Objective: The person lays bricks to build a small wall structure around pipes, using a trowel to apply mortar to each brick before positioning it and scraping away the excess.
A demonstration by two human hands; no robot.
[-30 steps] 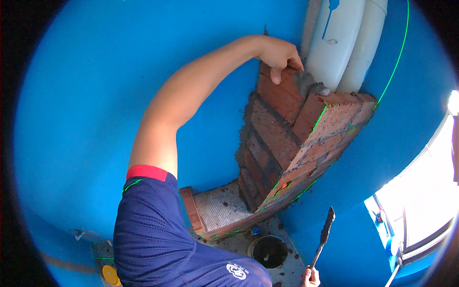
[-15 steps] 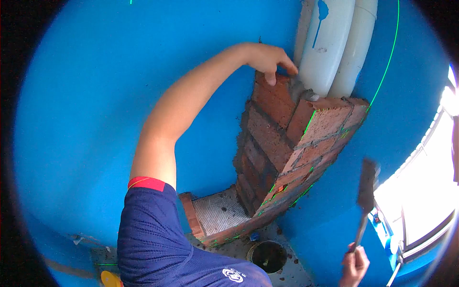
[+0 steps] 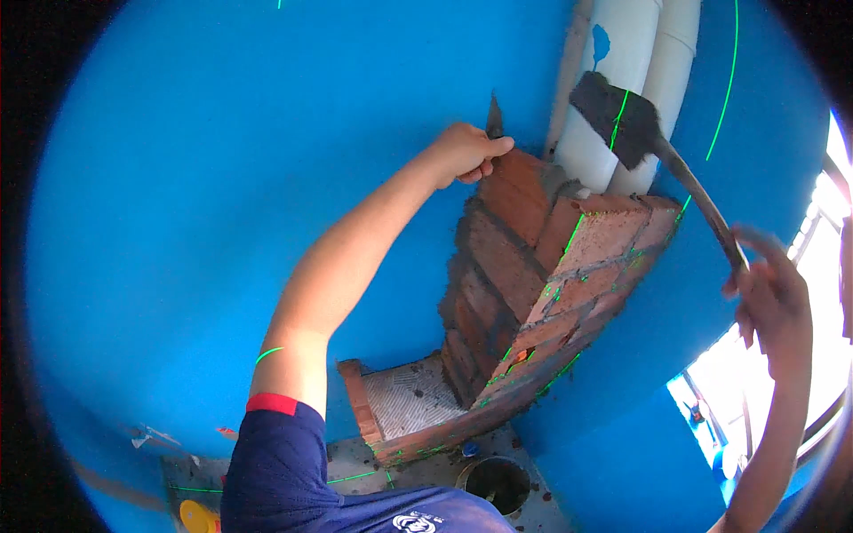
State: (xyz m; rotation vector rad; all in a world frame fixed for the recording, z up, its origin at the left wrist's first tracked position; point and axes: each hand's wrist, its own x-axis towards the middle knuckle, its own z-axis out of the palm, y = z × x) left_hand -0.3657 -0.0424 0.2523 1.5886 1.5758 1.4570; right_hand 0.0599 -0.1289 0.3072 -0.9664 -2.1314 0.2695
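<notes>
My right hand (image 3: 775, 298) holds a trowel (image 3: 613, 115) by its long handle; the dark, broad blade is raised in front of the white pipes. My left hand (image 3: 471, 155) is closed, fingers curled, at the top left corner of a red brick column (image 3: 506, 258) against the blue wall. A dark grey patch (image 3: 494, 117), seemingly mortar, shows on the wall just above it. Whatever those fingers may pinch is hidden. Grey mortar (image 3: 569, 185) lies between the column's top and the pipes.
Two white pipes (image 3: 622, 35) rise behind the column. Lower down are a low brick edge (image 3: 357, 404) around a ribbed pale surface (image 3: 413, 395), a round dark bucket (image 3: 498, 484) and a yellow object (image 3: 197, 517). Green laser lines cross walls and bricks. Bright window (image 3: 822, 266) at right.
My right hand has swung the trowel up and in from the lower right toward the pipes. My left hand has moved down and left, its fingers now curled in.
</notes>
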